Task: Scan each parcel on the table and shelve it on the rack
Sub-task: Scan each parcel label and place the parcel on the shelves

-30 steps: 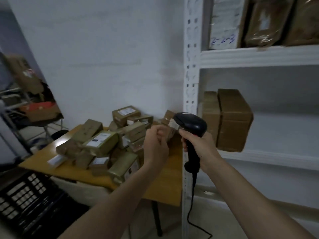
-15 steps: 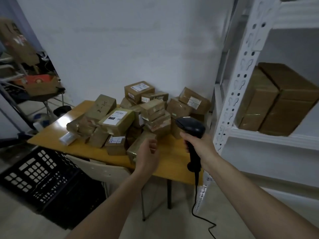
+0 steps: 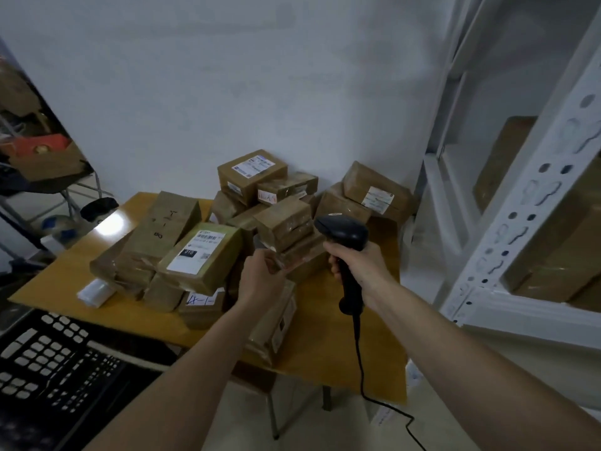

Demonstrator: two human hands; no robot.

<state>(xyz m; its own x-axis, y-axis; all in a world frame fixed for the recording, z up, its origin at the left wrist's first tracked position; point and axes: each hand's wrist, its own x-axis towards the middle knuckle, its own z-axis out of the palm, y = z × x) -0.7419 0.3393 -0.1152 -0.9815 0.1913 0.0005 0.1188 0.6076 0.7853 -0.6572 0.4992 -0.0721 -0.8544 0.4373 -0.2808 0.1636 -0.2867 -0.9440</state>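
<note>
a yellow wooden table (image 3: 61,271) bears a heap of brown parcels (image 3: 227,236) and a small white packet (image 3: 95,289)

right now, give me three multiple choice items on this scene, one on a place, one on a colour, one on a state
1. Where is the rack?
A. right of the table
B. left of the table
C. behind the crate

2. What colour is the scanner?
A. white
B. black
C. red

3. What is the right hand doing?
A. resting flat on the table
B. hanging idle
C. gripping the scanner

Answers:
1 A, its white post stands past the right edge of the table.
2 B, head, handle and cord are all black.
3 C, the fingers wrap its handle.
</note>
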